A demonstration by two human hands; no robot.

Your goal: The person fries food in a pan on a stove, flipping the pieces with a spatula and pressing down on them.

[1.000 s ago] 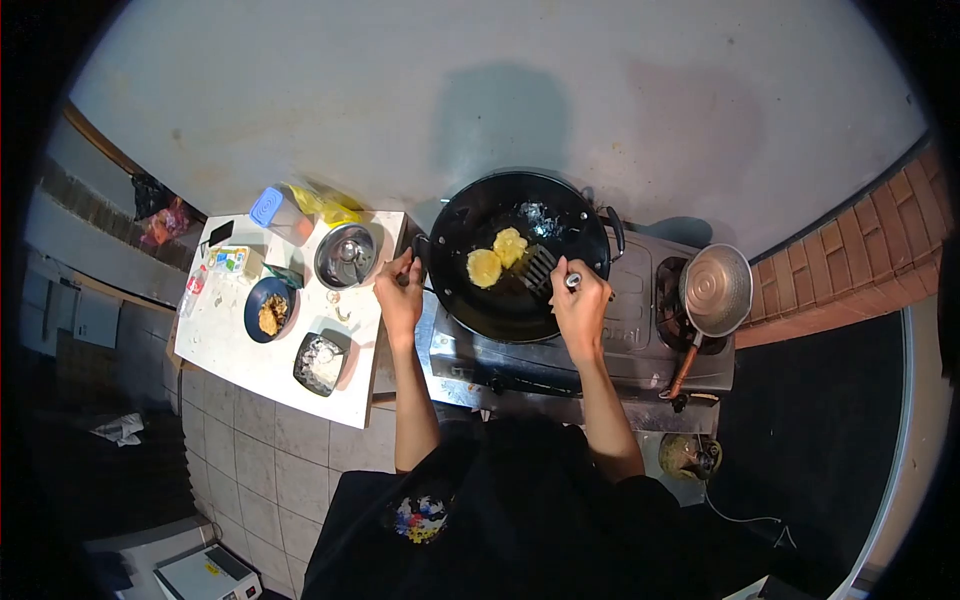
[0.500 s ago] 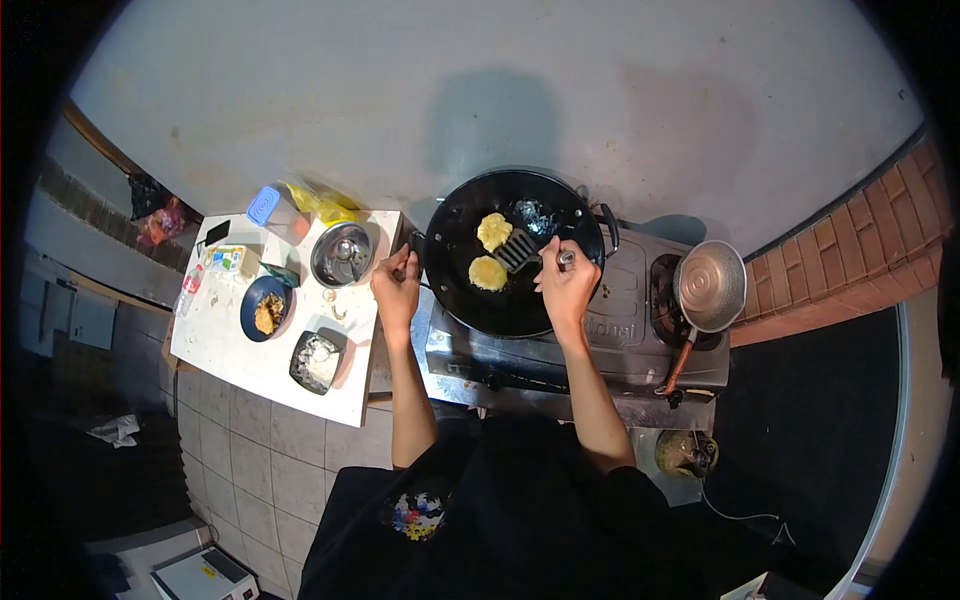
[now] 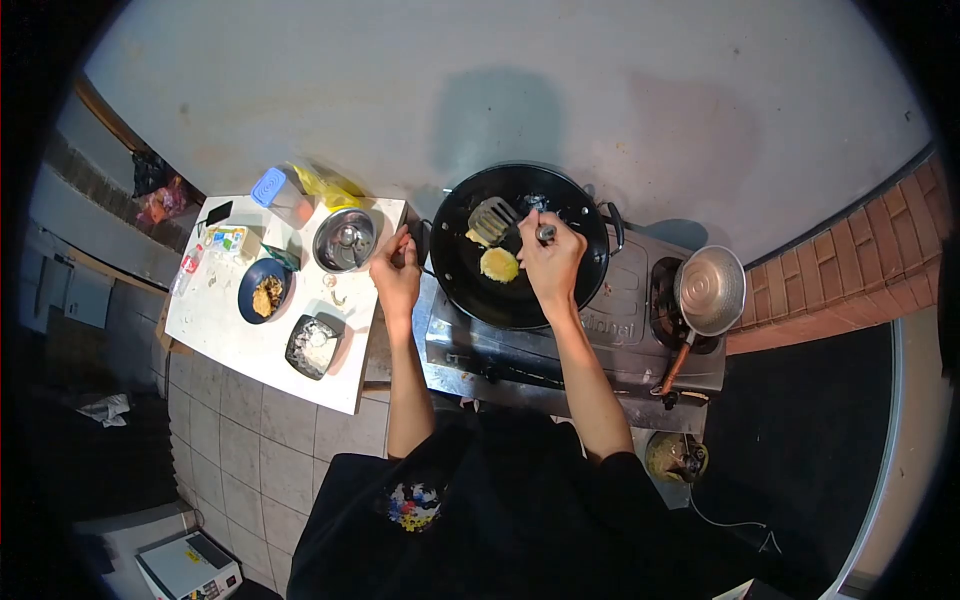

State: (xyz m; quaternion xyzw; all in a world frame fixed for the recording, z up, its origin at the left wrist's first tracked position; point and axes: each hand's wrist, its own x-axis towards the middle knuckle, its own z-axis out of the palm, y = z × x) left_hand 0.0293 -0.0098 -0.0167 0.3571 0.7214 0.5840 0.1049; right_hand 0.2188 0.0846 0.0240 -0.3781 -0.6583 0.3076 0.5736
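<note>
A black wok (image 3: 470,290) sits on the stove with a yellow, round fritter (image 3: 499,265) in it. A second fritter (image 3: 478,238) lies just beyond, mostly hidden beneath the slotted head of a spatula (image 3: 493,221). My right hand (image 3: 552,258) is closed around the spatula's handle, above the wok. At the wok's left side, close to its handle, my left hand (image 3: 397,278) has its fingers curled together; whether they grip the handle cannot be made out.
Left of the stove, a white table (image 3: 225,325) holds a steel bowl (image 3: 345,240), a dark-blue plate with food (image 3: 265,291), a black bowl of white powder (image 3: 314,346) and a blue-lidded container (image 3: 283,196). A pan (image 3: 710,290) rests on the right burner.
The spatula has moved left and away from me, onto the far fritter, which it now mostly covers. My right hand has shifted the same way.
</note>
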